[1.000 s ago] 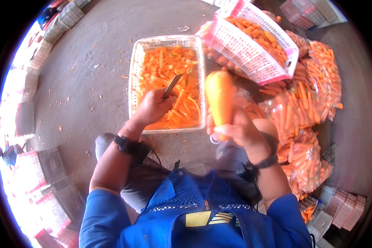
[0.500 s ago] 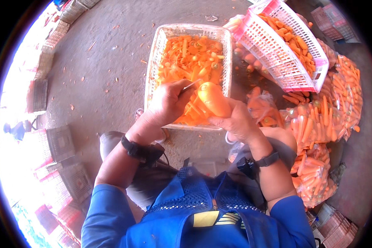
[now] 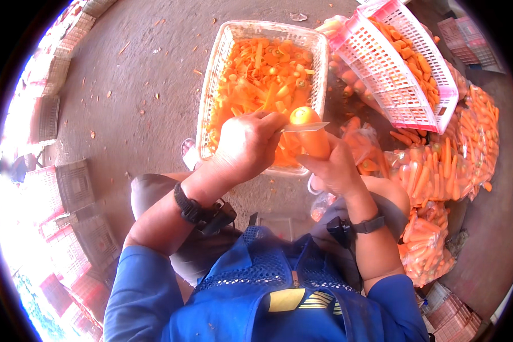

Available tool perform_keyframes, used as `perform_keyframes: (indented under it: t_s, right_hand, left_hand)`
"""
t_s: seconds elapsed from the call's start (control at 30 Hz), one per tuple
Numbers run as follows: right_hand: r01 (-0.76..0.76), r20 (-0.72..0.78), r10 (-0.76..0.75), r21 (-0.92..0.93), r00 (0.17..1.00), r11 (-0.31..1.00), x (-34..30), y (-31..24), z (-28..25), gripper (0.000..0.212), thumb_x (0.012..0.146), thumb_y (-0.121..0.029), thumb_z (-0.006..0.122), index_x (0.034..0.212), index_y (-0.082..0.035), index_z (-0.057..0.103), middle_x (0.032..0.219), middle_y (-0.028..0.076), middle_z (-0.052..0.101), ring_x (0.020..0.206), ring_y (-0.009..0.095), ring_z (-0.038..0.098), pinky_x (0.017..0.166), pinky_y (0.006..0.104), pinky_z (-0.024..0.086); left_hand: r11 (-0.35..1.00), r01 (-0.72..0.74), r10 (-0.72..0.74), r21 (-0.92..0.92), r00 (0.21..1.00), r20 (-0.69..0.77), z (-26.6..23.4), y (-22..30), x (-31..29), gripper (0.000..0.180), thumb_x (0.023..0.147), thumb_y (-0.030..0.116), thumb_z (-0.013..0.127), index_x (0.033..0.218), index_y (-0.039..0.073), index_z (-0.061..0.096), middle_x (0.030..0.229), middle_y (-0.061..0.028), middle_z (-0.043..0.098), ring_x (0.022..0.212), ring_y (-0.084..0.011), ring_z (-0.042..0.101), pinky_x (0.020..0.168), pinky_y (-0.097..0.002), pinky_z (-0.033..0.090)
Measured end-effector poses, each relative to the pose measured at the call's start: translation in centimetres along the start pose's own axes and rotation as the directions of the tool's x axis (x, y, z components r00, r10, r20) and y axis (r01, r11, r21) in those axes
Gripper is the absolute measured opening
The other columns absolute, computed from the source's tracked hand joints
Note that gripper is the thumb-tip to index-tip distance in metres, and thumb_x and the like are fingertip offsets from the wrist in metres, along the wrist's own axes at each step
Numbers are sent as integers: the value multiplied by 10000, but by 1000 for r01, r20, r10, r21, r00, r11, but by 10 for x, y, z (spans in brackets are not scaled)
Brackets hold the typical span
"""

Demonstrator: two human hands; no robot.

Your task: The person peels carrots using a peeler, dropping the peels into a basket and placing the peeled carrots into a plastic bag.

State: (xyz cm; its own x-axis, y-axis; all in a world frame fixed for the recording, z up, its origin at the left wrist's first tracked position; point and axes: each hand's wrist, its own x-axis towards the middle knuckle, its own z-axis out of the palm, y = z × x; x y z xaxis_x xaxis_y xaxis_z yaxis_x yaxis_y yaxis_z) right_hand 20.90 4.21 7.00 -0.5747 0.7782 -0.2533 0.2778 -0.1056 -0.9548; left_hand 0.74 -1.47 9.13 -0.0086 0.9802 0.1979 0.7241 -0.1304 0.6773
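Observation:
A thick orange carrot point(image 3: 315, 143) stands tilted up in my right hand point(image 3: 339, 168), its lower end wrapped by my fingers and its stem end on top. My left hand point(image 3: 249, 141) grips a knife point(image 3: 305, 127), whose handle is hidden in the fist. The short, thin blade lies across the carrot just below the stem end; I cannot tell how deep it sits. Beyond both hands, a white plastic crate point(image 3: 206, 94) holds a heap of carrot peelings and trimmed ends point(image 3: 268, 74).
A pink and white crate point(image 3: 376, 74) full of carrot pieces point(image 3: 410, 60) leans at the far right, over bagged carrots. More clear bags of carrots point(image 3: 424, 171) line my right side. Stacked crates point(image 3: 77, 185) stand along the left. Scraps litter the concrete floor point(image 3: 137, 85).
My left hand has moved right, bringing the blade across the carrot. The carrot has turned more upright in my right hand. The peelings crate appears slightly higher in view.

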Motion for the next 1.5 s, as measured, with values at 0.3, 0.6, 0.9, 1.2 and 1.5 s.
perform_keyframes:
  t_s: [0.3, 0.6, 0.9, 1.2, 1.5]
  right_hand:
    - [-179, 47, 177, 38, 983, 983, -3, -4, -5, 334, 743, -152, 746, 1025, 4, 659, 849, 60, 692, 764, 115, 642, 698, 283, 501]
    - [-15, -16, 9, -386, 1000, 922, -8, 9, -10, 212, 733, -56, 656, 932, 5, 613, 751, 37, 601, 690, 110, 570, 617, 271, 443]
    - [114, 347, -47, -177, 937, 978, -15, -5, 3, 240, 731, -82, 673, 941, 18, 614, 777, 146, 649, 715, 238, 637, 701, 337, 499]
    - [-48, 248, 252, -617, 935, 786, -10, 23, -13, 420, 689, -157, 707, 1056, 23, 609, 812, 145, 652, 799, 221, 650, 726, 343, 497]
    - [-163, 491, 166, -49, 855, 985, -6, 7, -33, 520, 713, -74, 688, 1215, -16, 564, 915, 72, 646, 810, 144, 623, 723, 291, 501]
  left_hand:
    - [998, 42, -46, 55, 997, 70, 5, -2, 1, 117, 840, 52, 594, 951, 47, 627, 798, -169, 632, 755, -374, 635, 653, -443, 511]
    - [972, 146, -178, 186, 969, 171, 36, -16, -2, 59, 842, 68, 572, 882, 40, 606, 759, -187, 628, 725, -390, 634, 626, -473, 501]
    - [882, 171, -383, 440, 805, 454, 63, -97, -18, 197, 864, 207, 556, 901, 41, 653, 689, -162, 633, 659, -348, 650, 606, -437, 515]
    - [554, 634, -404, -539, 771, 492, 35, -49, -11, 360, 962, 387, 582, 963, 41, 681, 654, 34, 501, 558, -58, 475, 505, -237, 406]
    - [549, 689, -150, -473, 638, 756, 8, -39, -23, 486, 809, 459, 748, 1078, 57, 697, 807, -4, 619, 608, -75, 514, 544, -217, 423]
